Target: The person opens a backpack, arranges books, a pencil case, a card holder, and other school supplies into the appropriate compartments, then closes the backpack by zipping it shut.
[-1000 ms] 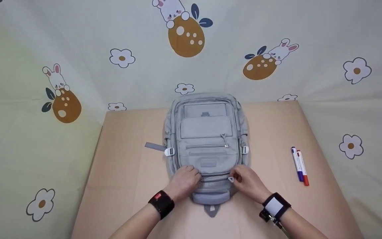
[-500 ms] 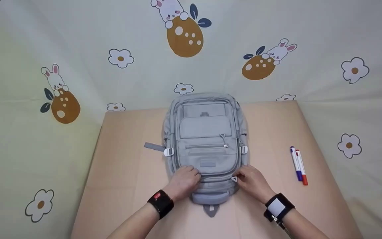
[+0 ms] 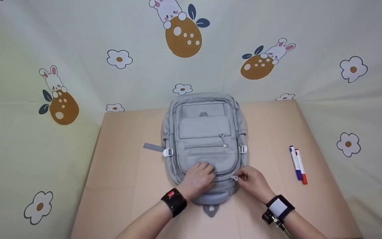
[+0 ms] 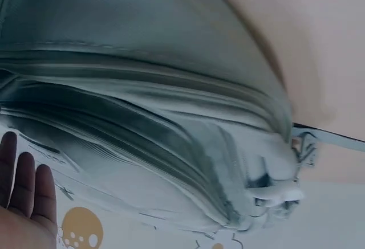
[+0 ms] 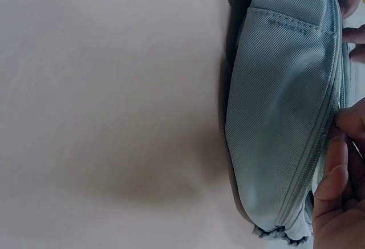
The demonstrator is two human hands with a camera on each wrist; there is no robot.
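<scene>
A grey backpack (image 3: pixel 206 127) lies front side up on the table. My right hand (image 3: pixel 254 182) pinches a zipper pull (image 3: pixel 234 178) at the bag's lower right edge, with a pale triangular tab showing beside the fingertips. Near the middle of that same edge, my left hand (image 3: pixel 197 179) grips the bag's fabric, fingers bent over the front panel. Seen from the left wrist, the unzipped opening (image 4: pixel 85 103) gapes between two zipper edges, and several of my left fingertips (image 4: pixel 43 189) lie along the front panel. The right wrist view shows both hands close together along the zipper (image 5: pixel 319 141).
To the right, two markers (image 3: pixel 298 166), capped in blue and red, lie side by side on the brown table (image 3: pixel 121 166). A loose grey strap (image 3: pixel 153 147) sticks out from the bag's left side. Patterned cloth (image 3: pixel 144 76) hangs behind and along both sides.
My left hand has slid right along the bag's lower edge, toward my right hand. My right hand moved slightly right with the zipper pull, then stayed about there.
</scene>
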